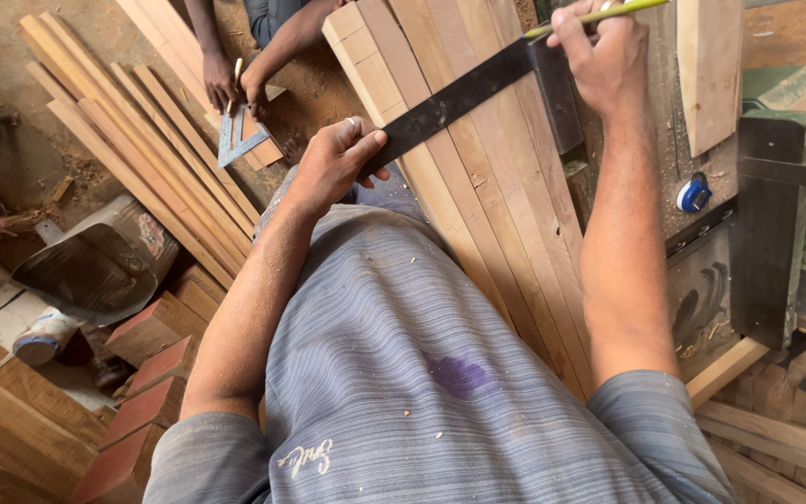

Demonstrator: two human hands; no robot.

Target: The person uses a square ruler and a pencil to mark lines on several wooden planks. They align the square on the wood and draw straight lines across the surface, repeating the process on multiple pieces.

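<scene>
Several long wooden strips [478, 168] lie side by side on a workbench in front of me. A dark metal try square [459, 93] lies across them. My left hand [333, 163] presses down on the blade's near end at the left edge of the strips. My right hand [604, 56] holds a yellow-green pencil [599, 14] against the square's thick stock at the right side of the strips.
Another person's hands [235, 89] work with a small metal square [240, 140] on wood strips [142, 140] lying on the floor at left. A dustpan [95, 266], wood blocks [156, 364], a blue tape measure [694, 194] and a dark machine part [771, 224] surround me.
</scene>
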